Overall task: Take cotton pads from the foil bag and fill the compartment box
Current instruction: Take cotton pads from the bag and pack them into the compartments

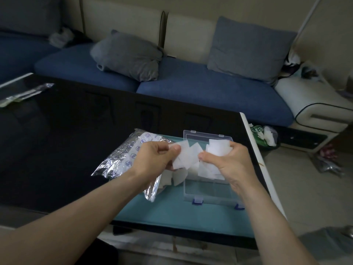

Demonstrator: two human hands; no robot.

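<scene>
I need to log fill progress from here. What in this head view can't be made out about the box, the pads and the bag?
- Compartment box: its middle is hidden by both hands and the cotton pads, so fill level is unreadable.
- Pad count: the pads held by the left hand and right hand overlap.
- Foil bag: its opening is covered by the left forearm; the print is too small to read.
</scene>
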